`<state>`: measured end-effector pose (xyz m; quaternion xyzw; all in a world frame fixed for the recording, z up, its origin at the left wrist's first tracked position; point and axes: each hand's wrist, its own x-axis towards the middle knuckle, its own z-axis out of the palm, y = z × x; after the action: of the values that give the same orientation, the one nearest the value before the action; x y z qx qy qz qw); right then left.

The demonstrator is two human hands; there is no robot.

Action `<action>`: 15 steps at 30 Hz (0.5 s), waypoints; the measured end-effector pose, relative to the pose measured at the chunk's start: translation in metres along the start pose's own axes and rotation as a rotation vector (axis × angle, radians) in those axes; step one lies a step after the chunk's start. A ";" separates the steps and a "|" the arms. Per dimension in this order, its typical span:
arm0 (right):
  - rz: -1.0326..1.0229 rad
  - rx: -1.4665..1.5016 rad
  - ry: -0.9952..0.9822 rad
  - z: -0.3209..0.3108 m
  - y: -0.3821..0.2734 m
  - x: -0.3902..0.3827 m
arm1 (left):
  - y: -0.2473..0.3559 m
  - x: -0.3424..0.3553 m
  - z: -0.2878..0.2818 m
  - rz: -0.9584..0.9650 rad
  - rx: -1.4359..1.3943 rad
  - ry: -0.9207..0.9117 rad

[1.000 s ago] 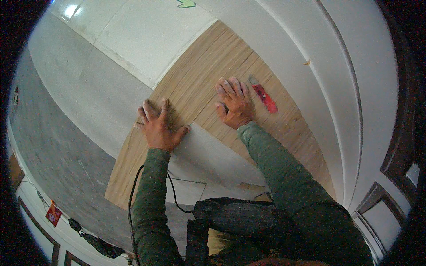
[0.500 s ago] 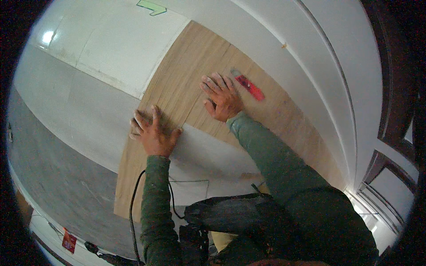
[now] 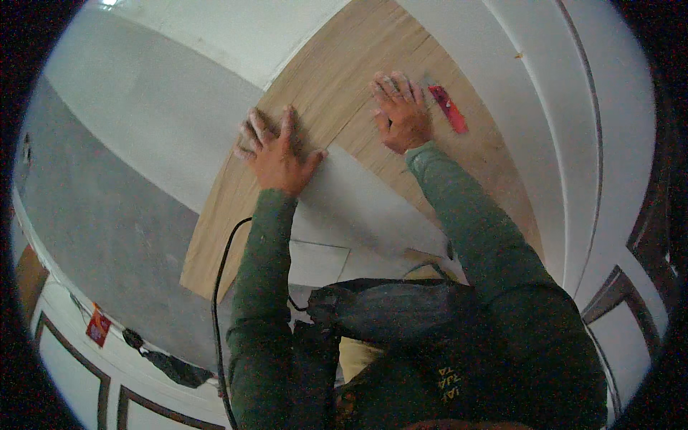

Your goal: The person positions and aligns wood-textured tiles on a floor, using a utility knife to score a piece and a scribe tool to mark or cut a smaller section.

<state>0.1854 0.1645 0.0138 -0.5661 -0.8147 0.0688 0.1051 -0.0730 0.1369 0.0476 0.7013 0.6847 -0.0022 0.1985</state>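
Note:
My left hand (image 3: 281,158) rests on a wood-look floor plank (image 3: 215,247), fingers spread, its thumb reaching to the inner edge by a seam. To the right, my right hand (image 3: 405,120) lies palm down on a second wood-look plank (image 3: 494,161), fingers stretched out. Both hands hold nothing, and their fingertips look dusty. Just right of my right hand lies a red tool (image 3: 450,110) with a grey end; its exact kind is hard to make out. The two planks sit side by side along the seam.
Pale sheeting (image 3: 365,193) shows below the planks, and grey floor (image 3: 115,172) at the left. A black cable (image 3: 216,308) curves beside my left forearm. A white wall edge (image 3: 527,79) bends along the right. A red packet (image 3: 98,326) and dark cloth (image 3: 172,364) are at lower left.
The whole view has shifted, so hands, planks and red tool appear higher and further right. Both hands stay on the planks in much the same places.

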 end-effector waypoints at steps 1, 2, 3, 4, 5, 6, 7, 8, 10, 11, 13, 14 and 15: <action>-0.002 -0.007 0.012 -0.001 -0.002 -0.001 | 0.000 -0.002 0.000 0.001 0.013 -0.012; -0.017 0.011 0.011 -0.001 -0.004 -0.002 | -0.001 -0.008 0.000 0.001 0.027 -0.026; -0.010 -0.018 0.001 -0.001 -0.001 -0.002 | -0.003 -0.017 0.003 -0.018 0.035 -0.019; -0.003 -0.045 -0.008 -0.001 0.000 -0.003 | -0.007 -0.030 0.009 -0.052 0.006 0.086; -0.020 -0.029 -0.005 -0.001 0.001 -0.005 | -0.012 -0.046 0.017 -0.085 -0.022 0.191; -0.014 -0.024 0.007 0.003 0.002 -0.006 | -0.024 -0.066 0.027 -0.104 -0.005 0.202; -0.008 -0.016 0.023 0.006 0.000 -0.005 | -0.042 -0.092 0.039 -0.268 -0.097 0.316; -0.028 0.016 0.036 0.008 -0.007 -0.004 | -0.061 -0.122 0.045 -0.433 -0.179 0.435; -0.019 -0.039 -0.030 0.010 -0.009 -0.007 | -0.074 -0.177 0.053 -0.758 -0.092 0.504; -0.037 -0.031 -0.026 0.009 -0.003 -0.013 | -0.066 -0.196 0.058 -0.987 -0.169 0.450; -0.026 0.071 0.079 0.008 0.002 -0.017 | -0.062 -0.232 0.069 -1.338 -0.342 0.400; -0.047 0.112 0.106 0.010 -0.015 -0.019 | -0.079 -0.256 0.078 -1.460 -0.425 0.413; -0.025 0.211 0.136 0.009 -0.008 -0.040 | -0.063 -0.258 0.087 -1.458 -0.450 0.416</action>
<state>0.1892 0.1246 0.0034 -0.5452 -0.8008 0.1142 0.2202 -0.1266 -0.1366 0.0205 0.0050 0.9787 0.1378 0.1520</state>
